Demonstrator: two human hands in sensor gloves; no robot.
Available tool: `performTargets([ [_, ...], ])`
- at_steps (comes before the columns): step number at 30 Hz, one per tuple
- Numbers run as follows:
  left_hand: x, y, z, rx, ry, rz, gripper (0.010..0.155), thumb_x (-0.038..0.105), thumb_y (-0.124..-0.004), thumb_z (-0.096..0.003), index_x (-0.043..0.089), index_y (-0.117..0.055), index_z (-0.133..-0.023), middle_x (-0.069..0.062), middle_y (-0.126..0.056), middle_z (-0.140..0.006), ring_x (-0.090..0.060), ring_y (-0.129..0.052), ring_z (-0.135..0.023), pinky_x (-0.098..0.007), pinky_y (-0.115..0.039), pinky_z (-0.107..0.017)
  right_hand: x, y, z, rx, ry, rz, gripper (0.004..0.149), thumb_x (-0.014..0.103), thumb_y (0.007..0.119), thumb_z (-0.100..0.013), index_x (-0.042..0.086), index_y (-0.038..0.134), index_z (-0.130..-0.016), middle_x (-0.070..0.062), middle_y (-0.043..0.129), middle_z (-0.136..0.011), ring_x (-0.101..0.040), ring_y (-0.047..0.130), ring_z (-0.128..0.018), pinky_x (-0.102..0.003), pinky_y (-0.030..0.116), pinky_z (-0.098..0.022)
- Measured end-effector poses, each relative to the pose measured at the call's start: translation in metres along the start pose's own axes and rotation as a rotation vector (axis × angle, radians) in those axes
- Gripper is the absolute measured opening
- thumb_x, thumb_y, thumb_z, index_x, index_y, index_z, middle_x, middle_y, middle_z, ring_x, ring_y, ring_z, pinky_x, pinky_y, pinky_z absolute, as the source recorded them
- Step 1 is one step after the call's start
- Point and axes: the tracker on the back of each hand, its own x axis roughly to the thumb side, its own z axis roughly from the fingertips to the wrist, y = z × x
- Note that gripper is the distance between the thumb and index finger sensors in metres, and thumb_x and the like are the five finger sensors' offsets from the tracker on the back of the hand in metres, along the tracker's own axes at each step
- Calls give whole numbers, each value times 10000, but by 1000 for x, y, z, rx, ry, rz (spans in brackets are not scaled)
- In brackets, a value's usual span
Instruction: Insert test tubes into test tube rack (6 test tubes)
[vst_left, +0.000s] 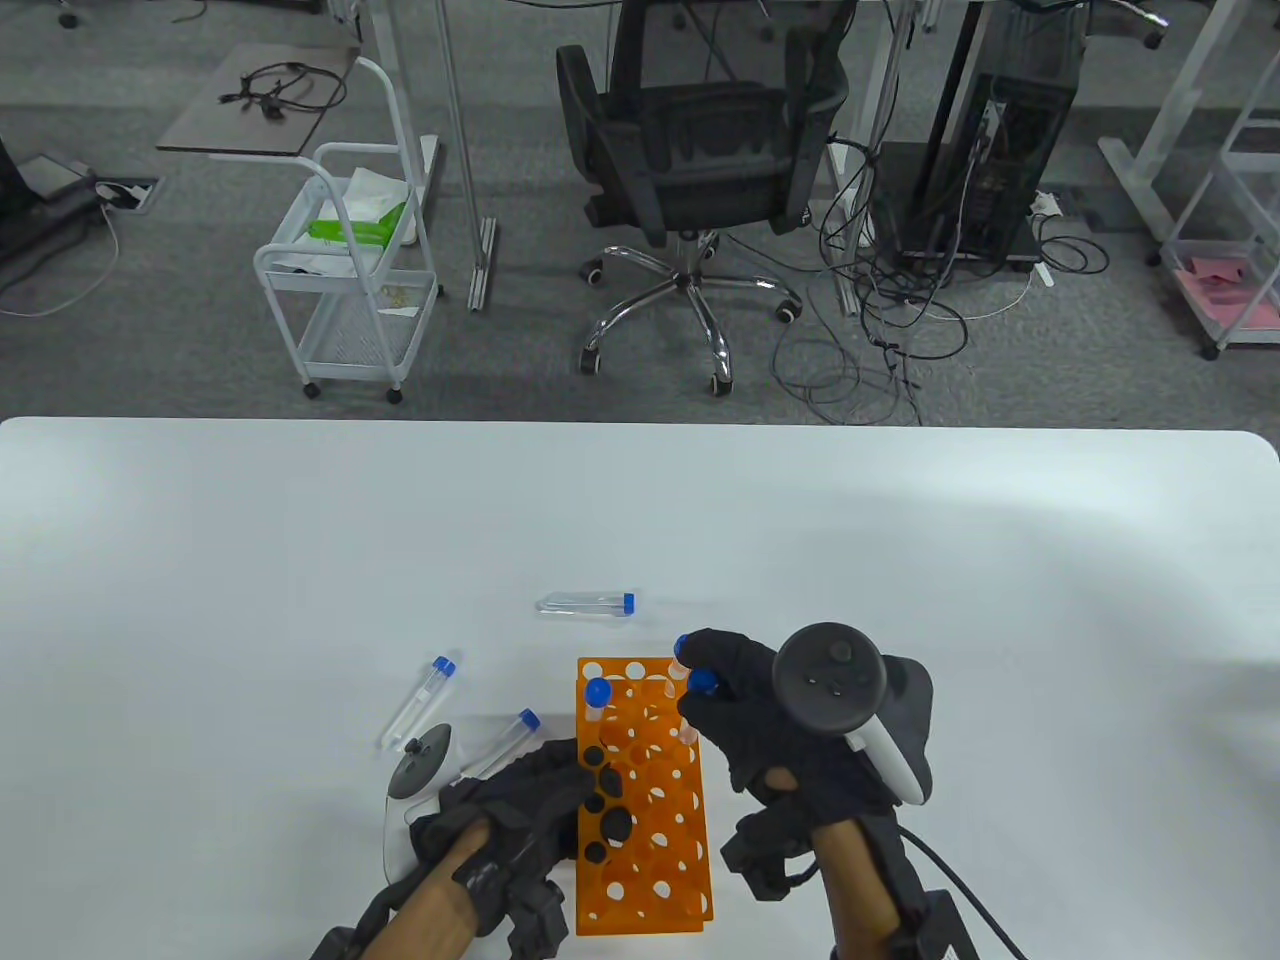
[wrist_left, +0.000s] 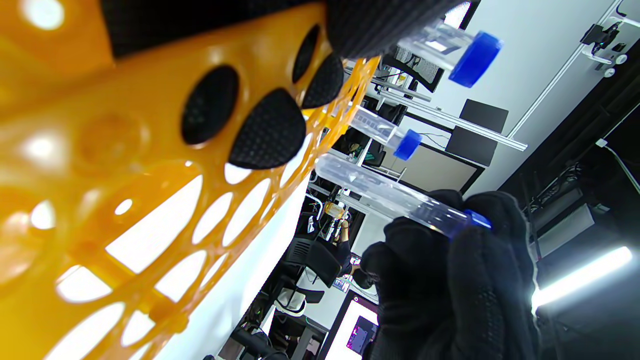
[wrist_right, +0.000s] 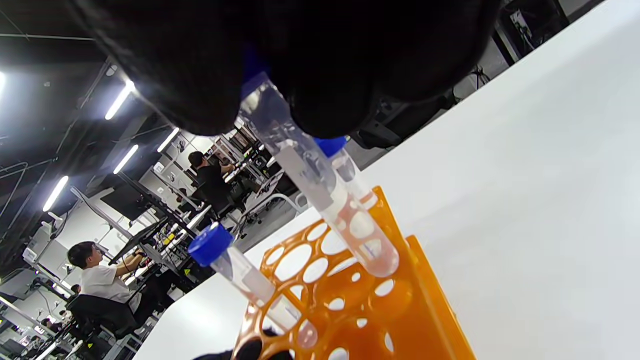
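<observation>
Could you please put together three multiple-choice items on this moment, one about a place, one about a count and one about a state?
1. Where does the left hand rest?
A. on the orange rack
B. on the chair
C. on the far tube

2. How many tubes lie loose on the white table?
A. one
B. three
C. five

3. What is the state of the tube in the right hand?
A. capped, its tip at the rack's holes
B. lying flat on the table
C. uncapped and empty of a cap

Key: 1 A, the gloved fingers show through the rack's holes in the left wrist view. 2 B, the far tube, the left tube and the near tube all lie on their sides. 3 A, the held tube hangs from the fingers with its rounded tip over the rack, the blue cap at the fingers.
</observation>
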Motion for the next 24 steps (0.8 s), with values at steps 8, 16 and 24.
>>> performTargets([
  [8,0,1,0,8,1,1,491,249,-689,-469,72,-558,-908,-171,-813,-809,-245,-1033,-576,-347,-934,-338,-1,3,-2,42,-7,-8,562,414,900,-438,309,690,-949,14,826,-955,-195,960,-710,-470,804,-550],
  [16,1,2,0,10,-6,6,492,250,-688,-470,72,-557,-909,-171,-814,-809,-244,-1034,-577,-344,-936,-339,0,13,-5,79,7,55,565,413,901,-438,309,688,-952,12,826,-956,-200,959,-713,-472,803,-552],
  [24,3,3,1,10,-14,12,492,251,-688,-470,73,-557,-909,-170,-815,-809,-240,-1037,-579,-340,-940,-339,1,23,-8,122,20,126,569,407,904,-439,308,685,-954,12,821,-962,-200,956,-720,-475,799,-558],
])
